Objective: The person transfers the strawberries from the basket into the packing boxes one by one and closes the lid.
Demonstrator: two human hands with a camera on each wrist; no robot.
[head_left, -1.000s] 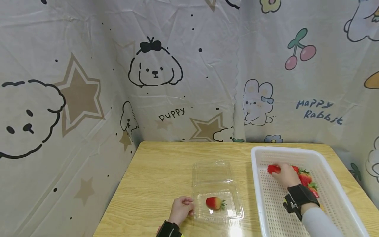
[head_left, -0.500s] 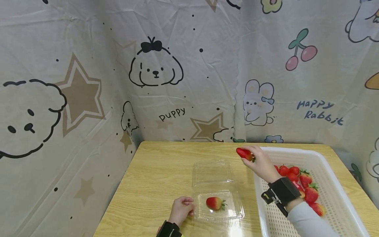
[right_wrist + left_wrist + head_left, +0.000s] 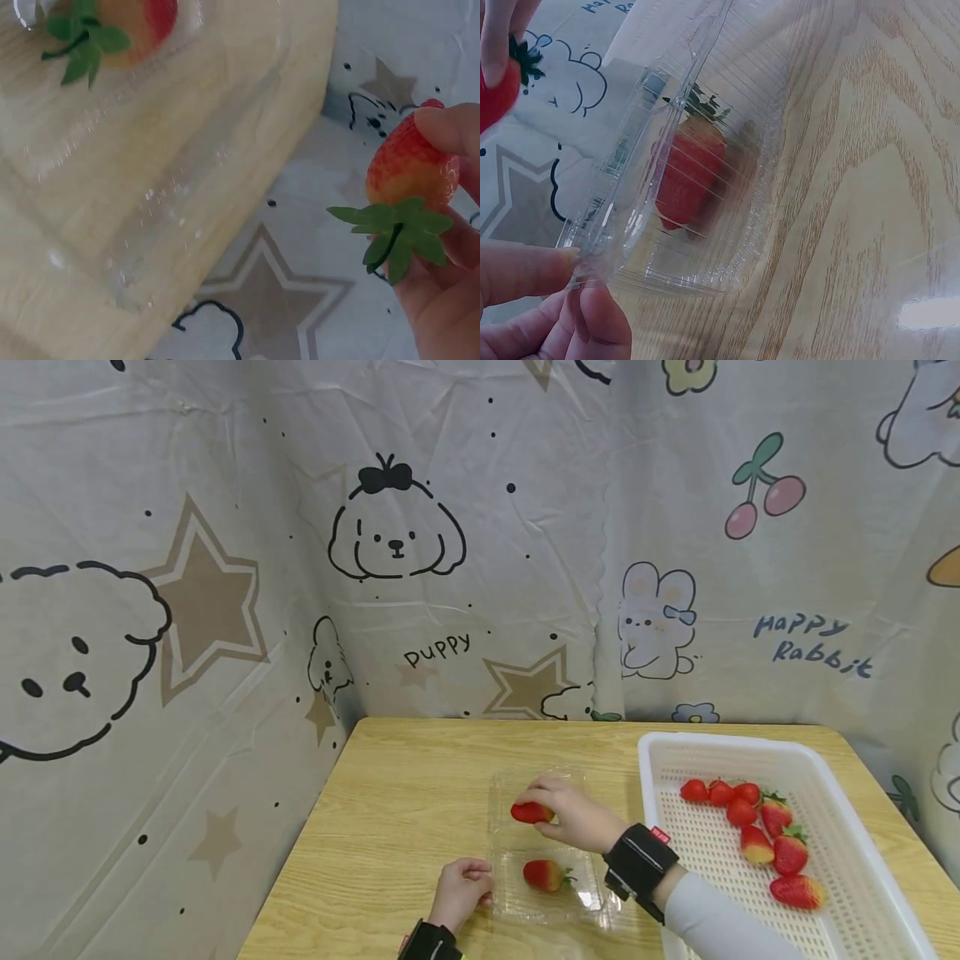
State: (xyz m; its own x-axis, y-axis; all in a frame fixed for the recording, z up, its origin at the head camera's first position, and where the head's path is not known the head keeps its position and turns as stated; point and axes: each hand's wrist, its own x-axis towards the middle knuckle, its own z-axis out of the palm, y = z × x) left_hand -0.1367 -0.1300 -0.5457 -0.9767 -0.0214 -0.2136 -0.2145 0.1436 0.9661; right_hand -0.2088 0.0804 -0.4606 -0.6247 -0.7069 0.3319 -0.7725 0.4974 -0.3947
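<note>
While the left hand (image 3: pixel 459 892) pinches the rim of a clear plastic clamshell (image 3: pixel 504 847) between thumb and fingers, the right hand (image 3: pixel 581 818) grips a red strawberry (image 3: pixel 531 812) above the clamshell's far half, its green leaves facing away from the fingers in the right wrist view. A second strawberry (image 3: pixel 543 875) lies on its side in the near half, leaves pointing right. The clamshell rests unfolded on the wood-grain surface (image 3: pixel 390 810). Just to its right, a white perforated plastic basket (image 3: pixel 727 740) holds eight more strawberries (image 3: pixel 790 855), clustered toward its far end.
</note>
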